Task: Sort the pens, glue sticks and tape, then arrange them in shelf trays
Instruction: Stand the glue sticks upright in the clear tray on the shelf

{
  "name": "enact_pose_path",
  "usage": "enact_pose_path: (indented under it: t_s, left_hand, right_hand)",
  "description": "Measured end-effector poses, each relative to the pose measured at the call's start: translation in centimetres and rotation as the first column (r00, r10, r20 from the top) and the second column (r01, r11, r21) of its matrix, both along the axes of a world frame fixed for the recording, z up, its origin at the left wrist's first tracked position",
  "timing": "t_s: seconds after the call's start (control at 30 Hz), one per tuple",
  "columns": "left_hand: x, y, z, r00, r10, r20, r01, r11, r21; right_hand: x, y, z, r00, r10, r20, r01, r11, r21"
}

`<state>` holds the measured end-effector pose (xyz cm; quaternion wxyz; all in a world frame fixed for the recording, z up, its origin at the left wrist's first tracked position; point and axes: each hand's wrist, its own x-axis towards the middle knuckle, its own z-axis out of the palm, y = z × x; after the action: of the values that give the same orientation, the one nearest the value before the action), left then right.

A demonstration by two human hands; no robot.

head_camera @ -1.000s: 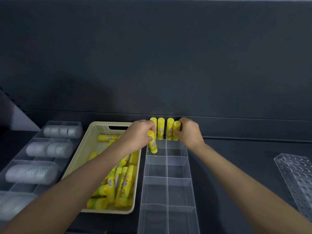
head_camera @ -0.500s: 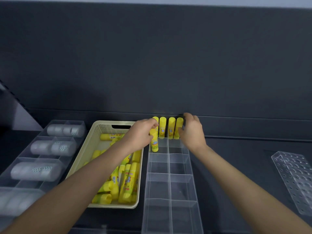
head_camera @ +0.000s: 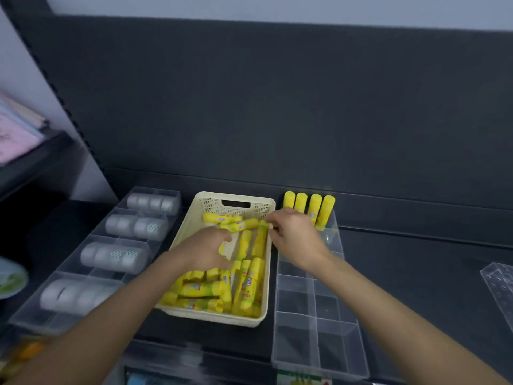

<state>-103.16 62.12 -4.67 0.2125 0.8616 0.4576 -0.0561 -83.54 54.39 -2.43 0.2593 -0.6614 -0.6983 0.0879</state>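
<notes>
The left hand [head_camera: 206,251] is smeared by motion over the basket [head_camera: 236,197]. Its palm covers several glue sticks [head_camera: 247,290], and whether its fingers grip one cannot be told. The right hand [head_camera: 294,234] hides the lower parts of two of the four standing glue sticks [head_camera: 327,209] at the divided tray's [head_camera: 315,307] far end. Whether its fingertips pinch anything at the basket's right rim is unclear. The stick labels are too blurred to read. The tape rolls [head_camera: 113,255] in the tape tray [head_camera: 154,190] are blurred. A clear rack [head_camera: 499,287] is cut off at the right and a round greenish thing [head_camera: 11,279] at the left. Coloured items [head_camera: 302,380] below the shelf's near edge are cut off at the bottom.
</notes>
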Motion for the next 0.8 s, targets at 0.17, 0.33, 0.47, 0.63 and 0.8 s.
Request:
enact_pose_path:
  t_s: [0.17, 0.33, 0.47, 0.63, 0.8]
  left_hand:
    - [-3.0, -0.7, 0.4, 0.991, -0.109, -0.078, 0.102, 0.991, -0.092]
    - [-3.8, -1.5, 0.1, 0.934, -0.294, -0.202, 0.258, 0.948, -0.188]
    - [-3.8, -1.8, -0.4, 0.911, -0.336, -0.239, 0.316, 0.941, -0.120]
    - [-3.6, -2.2, -1.3, 0.944, -0.273, -0.185, 0.290, 0.954, 0.071]
    - [-3.5, -2.1, -1.7, 0.996, -0.082, 0.046, 0.078, 0.994, 0.082]
  right_hand:
    - [-3.1, 0.3, -1.3, 0.982, 0.174, 0.077, -0.162, 0.977, -0.142]
    - [-4.2, 0.6, -2.5, 0.973, 0.198, 0.117, -0.171, 0.964, -0.205]
    - [-4.3, 1.0, -3.1, 0.971, 0.198, 0.137, -0.163, 0.959, -0.231]
    - [-4.5, 1.0, -3.3, 0.963, 0.211, 0.170, -0.167, 0.956, -0.240]
    - [-4.5, 1.1, -3.1, 0.910, 0.318, 0.267, -0.211, 0.908, -0.361]
